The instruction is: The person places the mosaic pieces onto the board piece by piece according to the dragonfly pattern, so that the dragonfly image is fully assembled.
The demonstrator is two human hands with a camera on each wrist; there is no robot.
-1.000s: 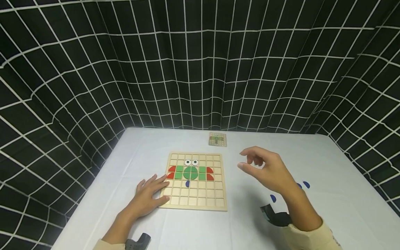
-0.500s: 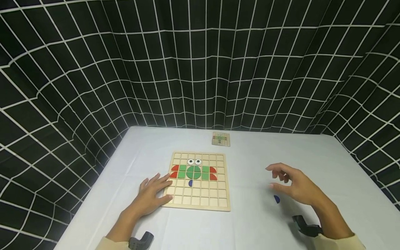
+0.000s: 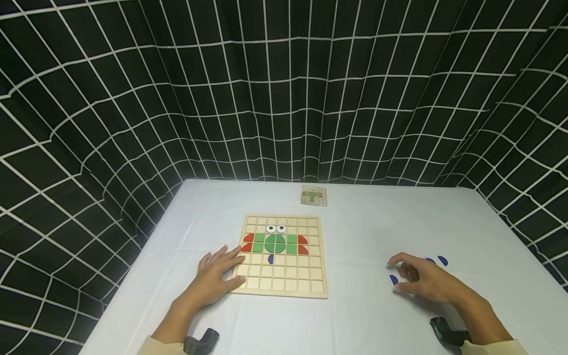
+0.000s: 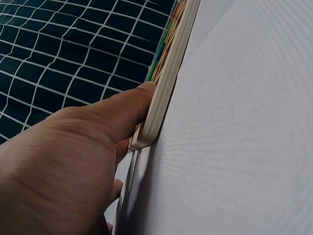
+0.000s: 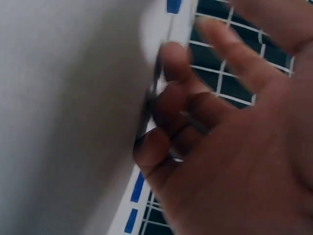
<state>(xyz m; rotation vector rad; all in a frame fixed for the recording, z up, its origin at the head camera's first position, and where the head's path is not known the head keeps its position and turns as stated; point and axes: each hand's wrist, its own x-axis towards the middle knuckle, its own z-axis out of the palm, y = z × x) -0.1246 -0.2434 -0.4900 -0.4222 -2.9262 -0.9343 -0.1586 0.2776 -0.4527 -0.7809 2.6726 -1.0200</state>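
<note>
A square wooden grid board (image 3: 284, 286) lies on the table, bearing flat red, green and white eye pieces. One blue half-round piece (image 3: 270, 259) sits below the green circle (image 3: 275, 243). My left hand (image 3: 213, 278) rests on the board's left edge with spread fingers; in the left wrist view a fingertip touches the board's rim (image 4: 161, 107). To the right, my right hand (image 3: 426, 280) is low over the table. Its thumb and index finger stand apart around a loose blue half-round piece (image 3: 393, 279), which also shows in the right wrist view (image 5: 173, 6).
Two more blue half-round pieces (image 3: 443, 260) lie just beyond the right hand, one partly hidden by it. A small patterned card (image 3: 313, 195) lies behind the board. Dark curtain (image 3: 284, 98) with a white grid surrounds the white table.
My right hand has moved right and down from beside the board to the loose blue piece. The left hand stays on the board's edge.
</note>
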